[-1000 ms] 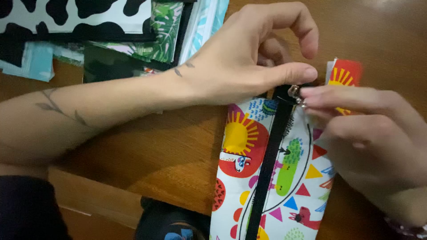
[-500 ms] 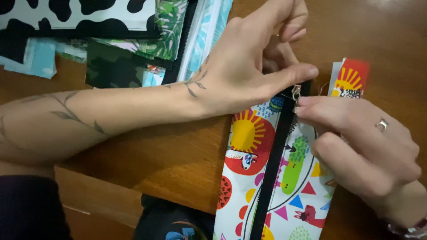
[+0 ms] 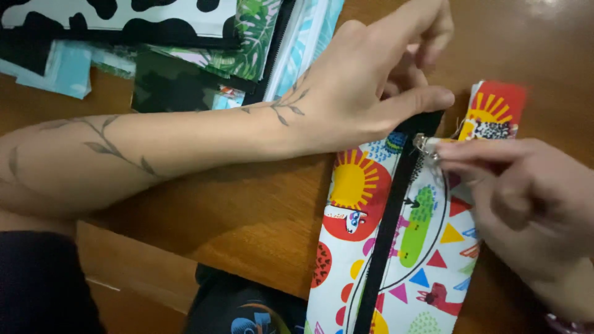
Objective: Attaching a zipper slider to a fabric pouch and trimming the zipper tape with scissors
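Observation:
A colourful fabric pouch point(image 3: 359, 204) with suns, triangles and a black zipper point(image 3: 390, 229) lies on the wooden table point(image 3: 247, 210), running from the lower middle up to the right. My left hand point(image 3: 365, 80) presses its thumb on the top end of the zipper tape. My right hand point(image 3: 526, 204) pinches the small metal zipper pull point(image 3: 424, 145) near the pouch's top end. The right hand looks blurred.
A stack of other fabric pieces lies at the back left: a black-and-white cow print point(image 3: 117, 18), a green leaf print point(image 3: 247, 43), a light blue piece point(image 3: 55, 68). The table's near edge runs along the lower left, with dark fabric point(image 3: 241, 309) below it.
The view has shifted slightly and my right hand has slid a little to the right and down, still pinching the zipper pull. My left hand stays pressed on the zipper's top end.

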